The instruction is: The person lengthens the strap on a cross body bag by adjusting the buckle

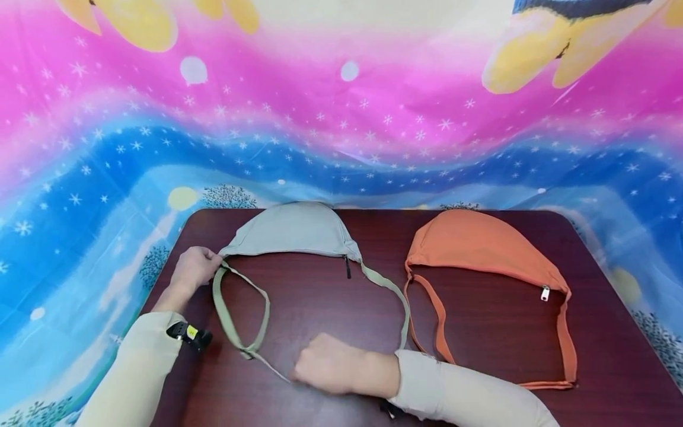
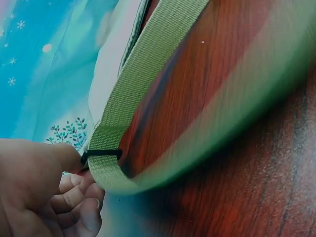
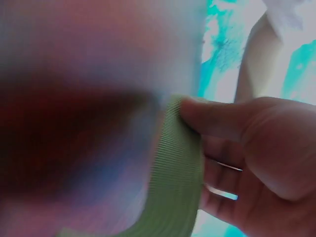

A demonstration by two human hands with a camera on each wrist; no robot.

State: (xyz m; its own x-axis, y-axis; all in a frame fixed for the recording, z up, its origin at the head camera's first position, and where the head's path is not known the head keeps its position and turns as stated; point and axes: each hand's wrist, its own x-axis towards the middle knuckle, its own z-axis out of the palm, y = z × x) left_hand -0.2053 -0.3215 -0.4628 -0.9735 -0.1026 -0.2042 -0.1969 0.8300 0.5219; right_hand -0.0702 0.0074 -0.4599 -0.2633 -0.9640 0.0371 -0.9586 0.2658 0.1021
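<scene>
A pale grey-green waist bag lies at the back of the table, its black zip pull hanging near its right end. My left hand pinches the bag's left corner, where the green webbing strap passes through a black buckle. Closer to the front, my right hand grips the same strap between thumb and fingers, as the right wrist view shows. Between the hands the strap forms a loop with a slider at its lower end. The strap's stretch behind my right forearm is hidden.
An orange waist bag with a silver zip pull lies on the right, its orange strap spread toward the front. The dark red wooden table has rounded far corners. A printed cloth backdrop stands behind it.
</scene>
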